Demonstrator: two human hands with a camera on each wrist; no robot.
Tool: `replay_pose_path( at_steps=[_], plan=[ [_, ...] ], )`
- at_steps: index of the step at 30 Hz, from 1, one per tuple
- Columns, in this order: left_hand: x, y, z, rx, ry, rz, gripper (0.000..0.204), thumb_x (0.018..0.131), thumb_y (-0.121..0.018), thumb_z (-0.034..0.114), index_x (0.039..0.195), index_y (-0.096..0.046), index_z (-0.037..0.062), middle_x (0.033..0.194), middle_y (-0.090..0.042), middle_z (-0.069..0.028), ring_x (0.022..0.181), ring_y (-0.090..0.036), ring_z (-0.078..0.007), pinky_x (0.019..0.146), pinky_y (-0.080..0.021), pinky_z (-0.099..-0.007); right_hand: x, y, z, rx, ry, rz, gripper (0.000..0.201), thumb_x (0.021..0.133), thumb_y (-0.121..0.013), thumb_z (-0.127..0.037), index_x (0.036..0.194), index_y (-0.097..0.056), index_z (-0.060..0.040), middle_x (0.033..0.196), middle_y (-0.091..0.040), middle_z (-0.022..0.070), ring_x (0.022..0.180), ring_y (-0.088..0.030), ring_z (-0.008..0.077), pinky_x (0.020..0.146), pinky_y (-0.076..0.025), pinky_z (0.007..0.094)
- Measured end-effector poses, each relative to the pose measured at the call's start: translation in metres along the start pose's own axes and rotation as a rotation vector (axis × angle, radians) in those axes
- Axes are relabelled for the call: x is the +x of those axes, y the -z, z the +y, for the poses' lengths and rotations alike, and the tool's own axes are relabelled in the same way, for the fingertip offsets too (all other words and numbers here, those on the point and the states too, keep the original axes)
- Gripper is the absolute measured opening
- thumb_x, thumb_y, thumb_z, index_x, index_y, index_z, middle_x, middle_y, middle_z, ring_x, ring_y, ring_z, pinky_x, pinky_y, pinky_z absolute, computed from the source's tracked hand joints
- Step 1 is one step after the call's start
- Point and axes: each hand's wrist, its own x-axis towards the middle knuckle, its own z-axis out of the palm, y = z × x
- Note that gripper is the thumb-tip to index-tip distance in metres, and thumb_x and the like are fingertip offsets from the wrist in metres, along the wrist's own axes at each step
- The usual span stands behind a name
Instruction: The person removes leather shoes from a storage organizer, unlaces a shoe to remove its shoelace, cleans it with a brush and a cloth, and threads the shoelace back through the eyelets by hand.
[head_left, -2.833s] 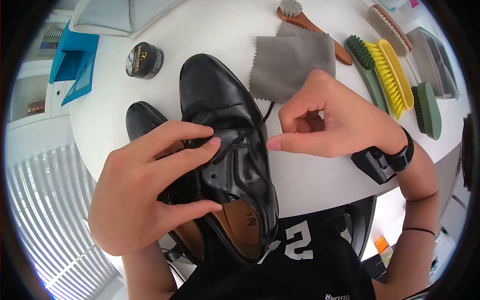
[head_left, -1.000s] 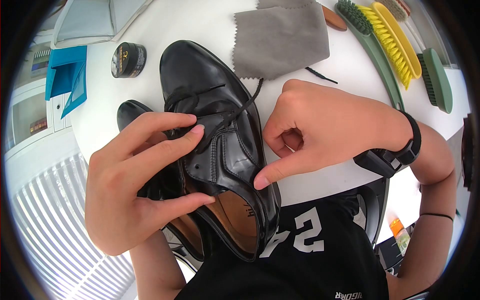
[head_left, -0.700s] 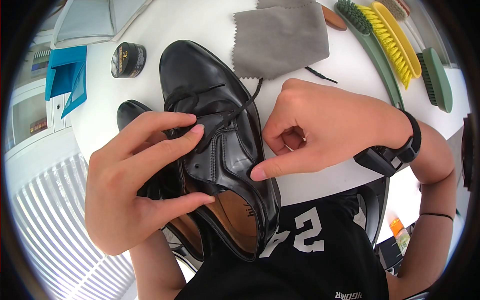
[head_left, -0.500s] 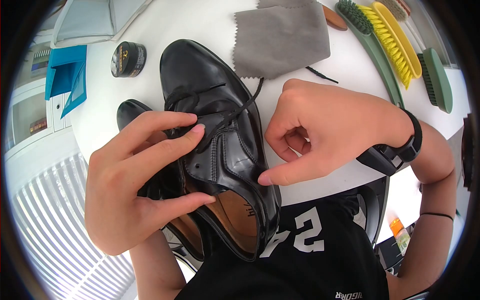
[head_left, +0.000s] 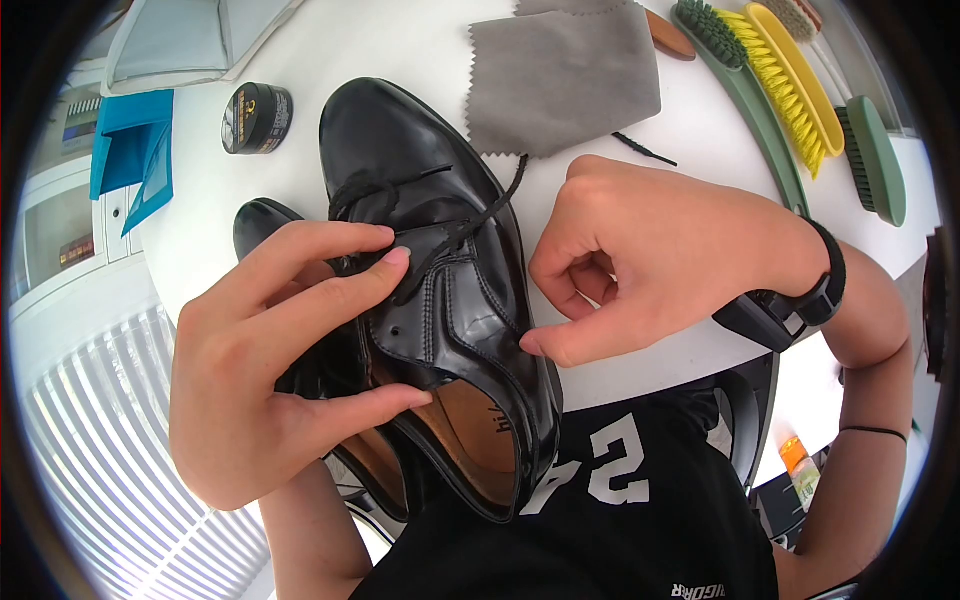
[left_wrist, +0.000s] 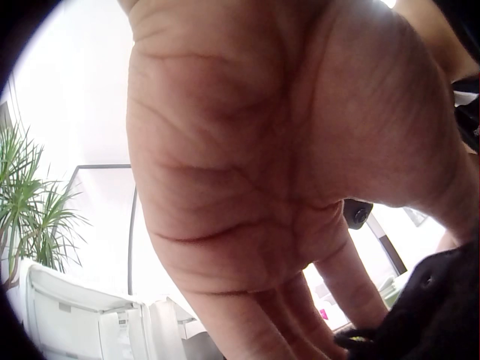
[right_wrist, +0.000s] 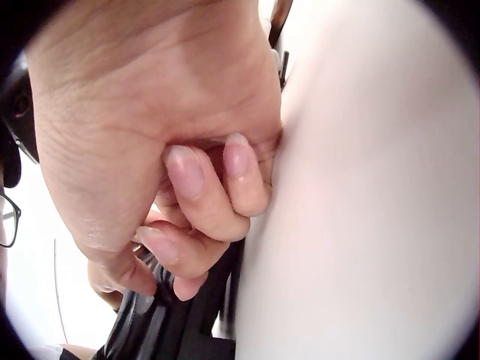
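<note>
A shiny black dress shoe (head_left: 400,130) points away from me, its tan insole showing. My left hand (head_left: 250,370) holds it from the left: index and middle fingertips lie at the lacing flap, the thumb at the collar. A black shoelace (head_left: 490,212) runs loosely over the flap and off to the right. Beside the shoe's right side is my right hand (head_left: 670,260), its fingers curled in with nothing seen in them and the thumb tip right at the shoe's edge. In the right wrist view, these fingers (right_wrist: 206,195) bend toward the palm. Partly behind lies a second black shoe (head_left: 262,215).
On the white table (head_left: 400,40) are a polish tin (head_left: 257,120), a grey cloth (head_left: 560,85), a long green brush (head_left: 750,120), a yellow brush (head_left: 800,90) and a short green brush (head_left: 880,165). A lace end (head_left: 645,150) sticks out below the cloth.
Over the last second my right thumb has shifted slightly along the shoe's edge. Since the oldest frame, the right hand has come lower beside the shoe. The left hand keeps its hold.
</note>
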Motion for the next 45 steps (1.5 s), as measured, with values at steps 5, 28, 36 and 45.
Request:
replay_pose_path(
  at_steps=[5,28,36,45],
  plan=[
    [0.0,0.0,0.0,0.001,-0.002,0.003,0.086,0.052,-0.104,0.032,0.129,-0.082,0.0029,0.131,-0.076,-0.0163,0.108,-0.075,-0.0291,0.088,-0.059,-0.0369,-0.001,0.0,0.0,-0.005,0.002,-0.011,0.042,0.088,-0.084,-0.028,0.06,-0.063,-0.0046,0.048,-0.055,0.0032,0.044,-0.056,0.0195,0.048,-0.039,0.0317],
    [-0.001,-0.001,0.001,-0.002,0.01,0.011,0.086,0.051,-0.104,0.031,0.129,-0.082,0.0033,0.131,-0.076,-0.0157,0.108,-0.075,-0.0293,0.088,-0.059,-0.0372,-0.002,-0.001,0.002,-0.097,0.062,0.011,0.042,0.083,-0.081,-0.027,0.057,-0.059,-0.0043,0.048,-0.054,0.0044,0.044,-0.053,0.0226,0.048,-0.039,0.0321],
    [-0.001,-0.002,0.001,-0.002,0.0,0.02,0.085,0.052,-0.103,0.031,0.129,-0.082,0.0027,0.131,-0.076,-0.0157,0.107,-0.075,-0.029,0.088,-0.059,-0.0369,0.004,0.015,0.002,0.273,-0.198,-0.049,0.043,0.096,-0.061,-0.031,0.066,-0.066,-0.0003,0.056,-0.056,0.0026,0.054,-0.053,0.0121,0.056,-0.042,0.0325],
    [0.0,-0.001,0.0,0.002,-0.007,0.019,0.083,0.052,-0.103,0.03,0.127,-0.081,0.0017,0.13,-0.076,-0.0153,0.106,-0.076,-0.0288,0.087,-0.059,-0.0362,0.002,0.001,0.0,0.083,-0.063,-0.03,0.05,0.097,-0.08,-0.027,0.059,-0.061,-0.0025,0.049,-0.051,0.0022,0.044,-0.046,0.0135,0.049,-0.036,0.0317]
  ],
)
